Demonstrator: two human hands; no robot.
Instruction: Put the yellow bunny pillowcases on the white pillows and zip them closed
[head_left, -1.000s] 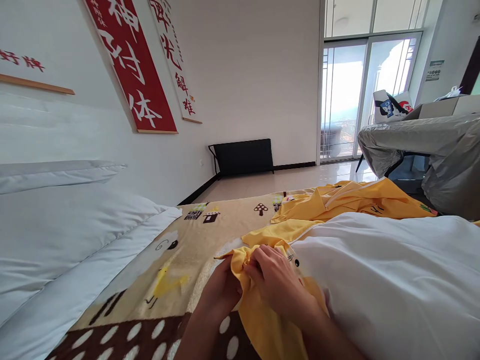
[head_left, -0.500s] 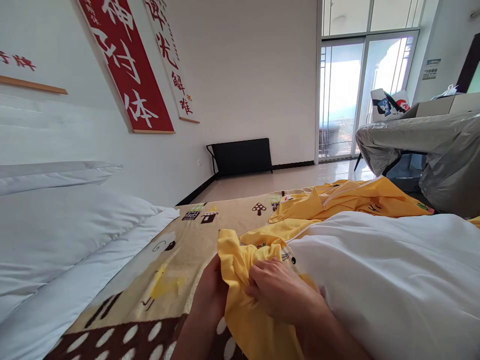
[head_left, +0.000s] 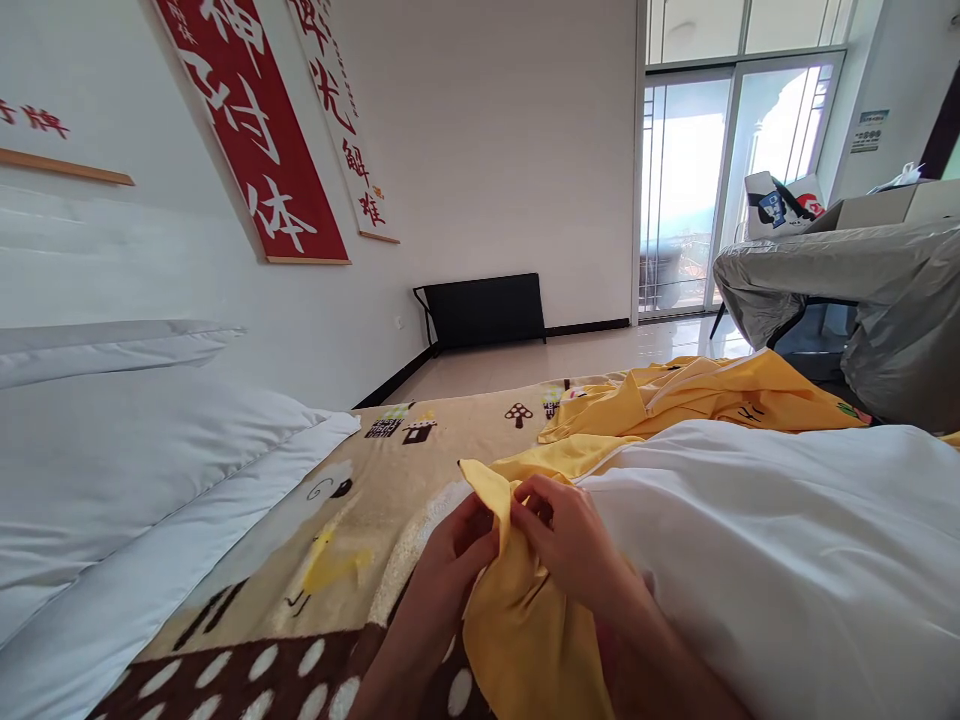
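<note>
- Two bare hands meet over a bed, both pinching one fold of yellow cloth [head_left: 517,620] — the left hand [head_left: 450,560] from the left, the right hand [head_left: 574,545] from the right.
- The left hand is closed, thumb and fingers clamped on the raised edge of the cloth near its pointed corner.
- The right hand is likewise closed on the cloth, its fingertips gripping the same ridge just beside the left thumb; the two hands are touching or nearly so.
- The cloth rises to a peak between the hands and hangs down toward the camera over the forearms; more yellow fabric [head_left: 705,395] lies spread farther back on the bed, with small dark printed marks.
- Under the hands lies a patterned blanket [head_left: 352,520] — tan, with a sheep, a yellow chick, little houses and mushrooms, and a brown band with white dots at the near edge.
- A white duvet [head_left: 787,560] bulks up just right of the hands, lying over part of the yellow fabric.
- White pillows [head_left: 127,470] sit at the left against the wall.
- On the wall hang a red banner [head_left: 255,130] and a white banner [head_left: 345,120], both bearing large characters.
- Farther off: a black folded frame [head_left: 487,310] on the floor against the wall, glass balcony doors [head_left: 720,190], and furniture under a grey cover [head_left: 862,290].
</note>
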